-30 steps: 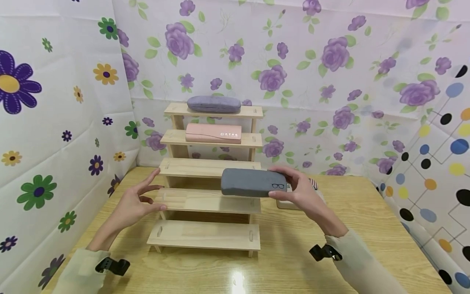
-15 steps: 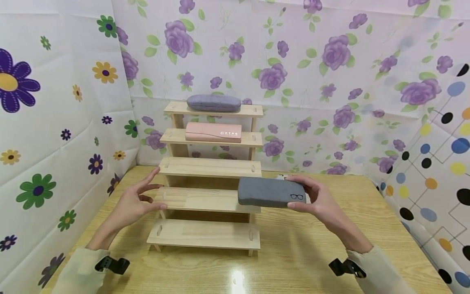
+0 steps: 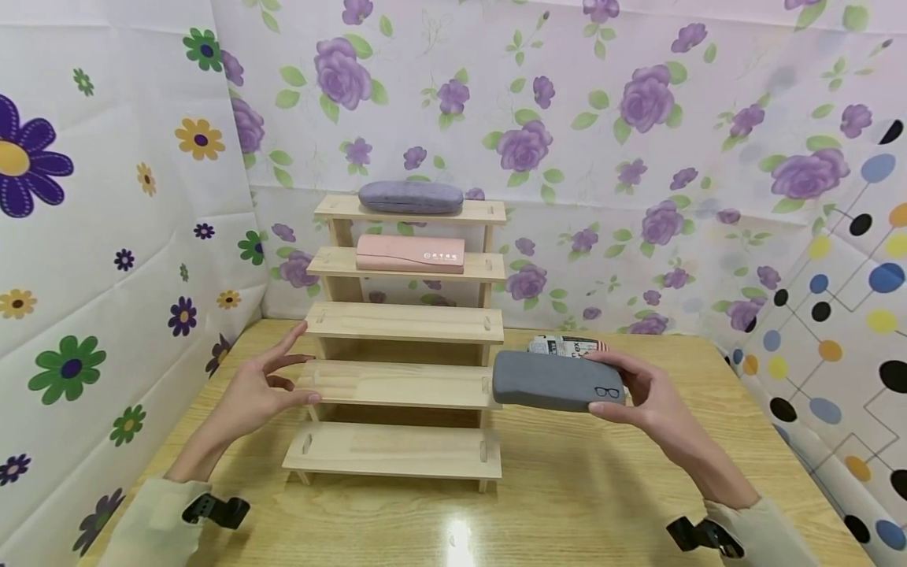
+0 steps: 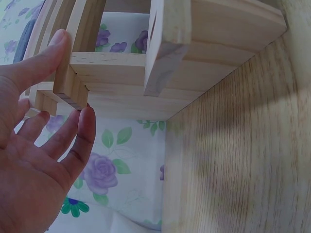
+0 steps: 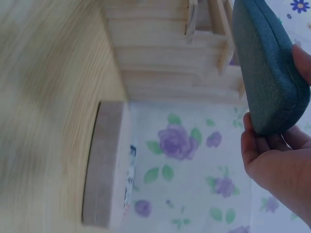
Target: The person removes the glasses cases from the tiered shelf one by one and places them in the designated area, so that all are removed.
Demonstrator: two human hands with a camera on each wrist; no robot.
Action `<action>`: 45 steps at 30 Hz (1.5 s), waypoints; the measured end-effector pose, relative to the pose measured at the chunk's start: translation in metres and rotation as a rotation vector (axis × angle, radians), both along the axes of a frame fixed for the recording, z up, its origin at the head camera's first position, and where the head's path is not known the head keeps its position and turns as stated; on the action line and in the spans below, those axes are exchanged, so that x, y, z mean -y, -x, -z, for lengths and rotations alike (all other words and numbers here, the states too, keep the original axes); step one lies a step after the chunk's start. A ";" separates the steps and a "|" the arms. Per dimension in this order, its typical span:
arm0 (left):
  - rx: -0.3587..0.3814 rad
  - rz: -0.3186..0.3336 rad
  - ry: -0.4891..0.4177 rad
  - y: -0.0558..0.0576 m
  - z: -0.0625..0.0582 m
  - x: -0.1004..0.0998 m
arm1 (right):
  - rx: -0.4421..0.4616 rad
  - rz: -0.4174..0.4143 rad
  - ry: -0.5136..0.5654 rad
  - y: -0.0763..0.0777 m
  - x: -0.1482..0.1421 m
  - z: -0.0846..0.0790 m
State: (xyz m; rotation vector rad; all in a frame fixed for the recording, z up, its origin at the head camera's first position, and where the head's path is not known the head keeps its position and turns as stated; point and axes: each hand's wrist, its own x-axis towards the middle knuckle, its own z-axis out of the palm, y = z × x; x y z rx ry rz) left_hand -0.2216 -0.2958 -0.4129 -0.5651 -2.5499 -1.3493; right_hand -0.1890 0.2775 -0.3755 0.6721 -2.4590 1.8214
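My right hand (image 3: 648,398) grips one end of a grey-blue glasses case (image 3: 553,382) with a small glasses emblem, thumb in front and fingers behind. The case is raised off the table, its left end by the right edge of a wooden step rack (image 3: 418,453). In the right wrist view the case (image 5: 267,68) is tilted, with fingers at its lower end. My left hand (image 3: 258,390) holds the rack's left side, thumb and index finger at the ends of its middle boards. In the left wrist view, thumb and fingertips straddle a board end (image 4: 70,90).
A lavender glasses case (image 3: 411,197) lies on the top shelf, a pink one (image 3: 411,253) on the shelf below. Behind the held case, a newspaper-print case (image 3: 563,346) lies on the table (image 3: 673,457). Patterned cloths (image 3: 524,94) surround the table on three sides.
My right hand has carried the grey-blue glasses case rightward and a little down, from in front of the rack to its right edge. The left hand stays in place.
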 end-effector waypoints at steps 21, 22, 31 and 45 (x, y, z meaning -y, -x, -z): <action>0.001 0.000 -0.003 -0.001 -0.001 0.001 | 0.063 0.006 -0.078 -0.007 -0.059 0.028; 0.001 0.000 -0.003 -0.001 -0.001 0.001 | 0.071 0.013 -0.085 -0.007 -0.060 0.030; 0.010 0.003 -0.006 0.000 0.000 0.001 | 0.106 0.057 -0.147 0.001 -0.072 0.047; 0.009 0.008 -0.011 0.000 -0.001 0.000 | 0.162 0.102 -0.221 0.018 -0.085 0.078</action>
